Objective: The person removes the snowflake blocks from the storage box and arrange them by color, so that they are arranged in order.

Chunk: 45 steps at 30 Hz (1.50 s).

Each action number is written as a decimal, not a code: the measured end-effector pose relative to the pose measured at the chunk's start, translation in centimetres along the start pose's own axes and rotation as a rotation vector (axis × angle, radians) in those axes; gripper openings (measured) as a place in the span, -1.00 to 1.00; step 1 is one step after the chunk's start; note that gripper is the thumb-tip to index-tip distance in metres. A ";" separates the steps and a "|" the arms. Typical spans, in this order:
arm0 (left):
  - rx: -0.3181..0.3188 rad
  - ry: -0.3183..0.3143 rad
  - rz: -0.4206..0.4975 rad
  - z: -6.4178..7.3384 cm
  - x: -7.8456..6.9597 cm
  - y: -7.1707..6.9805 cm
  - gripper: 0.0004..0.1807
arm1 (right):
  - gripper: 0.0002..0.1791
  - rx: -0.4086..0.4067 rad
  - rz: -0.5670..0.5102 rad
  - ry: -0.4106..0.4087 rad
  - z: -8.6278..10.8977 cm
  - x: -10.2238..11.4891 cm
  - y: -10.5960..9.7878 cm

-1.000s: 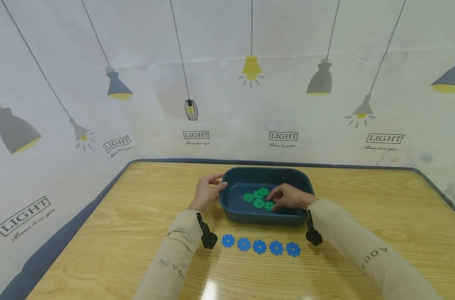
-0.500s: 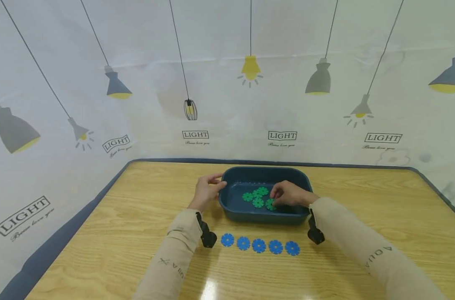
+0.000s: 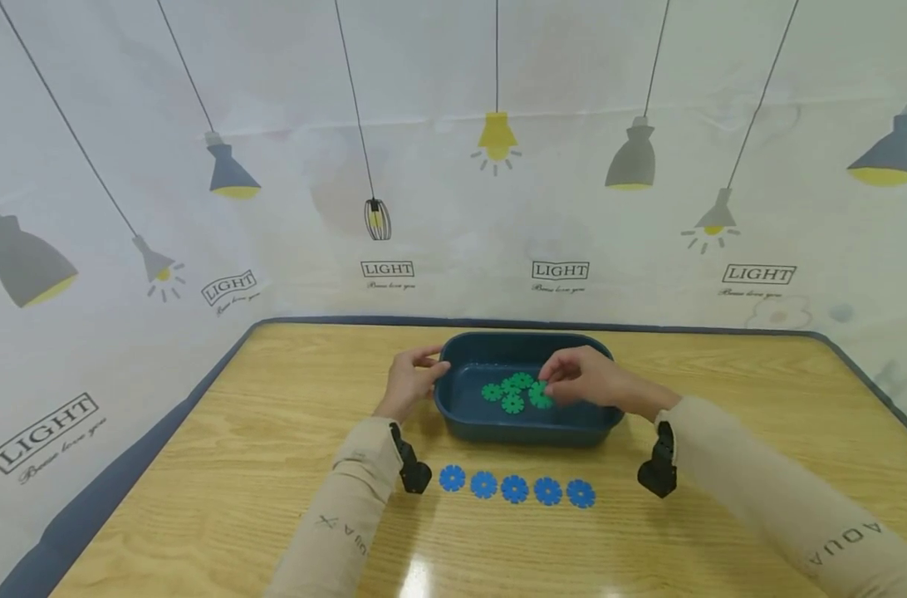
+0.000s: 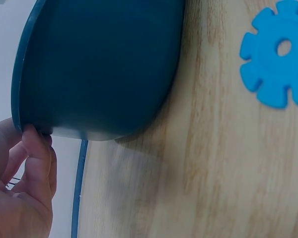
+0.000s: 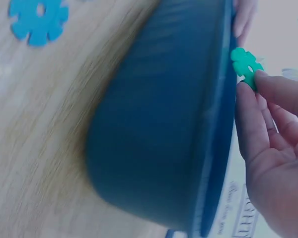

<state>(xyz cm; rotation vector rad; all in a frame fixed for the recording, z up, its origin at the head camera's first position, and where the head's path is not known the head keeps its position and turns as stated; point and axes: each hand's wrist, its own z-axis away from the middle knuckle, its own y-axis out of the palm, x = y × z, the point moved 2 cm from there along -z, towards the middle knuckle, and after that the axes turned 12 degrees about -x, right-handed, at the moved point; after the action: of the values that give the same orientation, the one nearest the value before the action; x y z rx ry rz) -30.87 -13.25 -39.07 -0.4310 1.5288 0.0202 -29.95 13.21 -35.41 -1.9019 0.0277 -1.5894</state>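
Note:
My left hand point(image 3: 409, 384) pinches the left rim of a dark blue plastic basin point(image 3: 528, 433), thumb over the edge and fingers outside; the left wrist view shows its fingertips point(image 4: 32, 136) at the rim. Between the thumb and forefinger of my right hand point(image 3: 586, 378) is a green notched snowflake disc point(image 5: 247, 67), raised to about rim height in the right wrist view. Several more green snowflake discs point(image 3: 512, 404) lie on the basin floor, left of the right hand. In front of the basin a row of blue snowflake discs point(image 3: 515, 489) lies flat.
The wood-grain table point(image 3: 237, 498) carries the basin and the blue discs. A white curtain point(image 3: 453, 224) printed with lamps stands behind and along the left side, with a dark blue border at the table's edge. A black wrist camera point(image 3: 659, 465) hangs under the right sleeve.
My right hand has taken a green disc from the basin floor and lifted it up and to the right. The left hand stays at the rim.

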 end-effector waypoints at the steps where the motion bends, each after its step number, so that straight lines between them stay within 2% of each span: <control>1: 0.000 0.001 -0.003 0.0 0.0 0.0 -0.61 | -0.80 0.001 -0.017 0.000 0.2 0.3 0.0; 5: 0.003 0.009 -0.011 0.1 0.0 0.0 -0.61 | -0.76 0.036 -0.084 -0.011 1.4 1.6 0.4; 10: 0.000 0.005 0.002 0.0 0.1 0.0 -0.62 | -0.76 0.091 -0.118 -0.077 2.9 2.9 1.8; 14: -0.007 -0.001 0.015 -0.1 0.1 0.0 -0.63 | -0.80 0.141 -0.142 -0.151 3.7 3.1 3.7; 21: -0.013 -0.009 0.019 -0.1 0.1 0.0 -0.62 | -0.84 0.230 -0.163 -0.178 4.6 2.5 7.7; 31: -0.032 -0.001 0.004 -0.2 0.1 0.1 -0.63 | -0.94 0.254 -0.016 -0.303 3.5 2.1 12.4; 35: -0.025 -0.003 0.002 -0.1 0.2 0.1 -0.63 | -0.94 0.232 0.051 -0.320 2.8 2.1 13.4; 41: -0.021 -0.002 0.010 -0.1 0.2 0.1 -0.63 | -0.95 0.194 0.121 -0.400 2.4 2.4 14.6; 45: -0.021 -0.003 0.016 -0.2 0.2 0.1 -0.62 | -0.94 0.165 0.139 -0.404 2.3 2.6 15.2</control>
<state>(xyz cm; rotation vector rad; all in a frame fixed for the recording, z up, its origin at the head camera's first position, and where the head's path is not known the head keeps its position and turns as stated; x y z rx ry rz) -31.04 -13.27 -39.25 -0.4348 1.5299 0.0494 -21.45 1.18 -40.62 -2.0069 -0.1367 -1.0618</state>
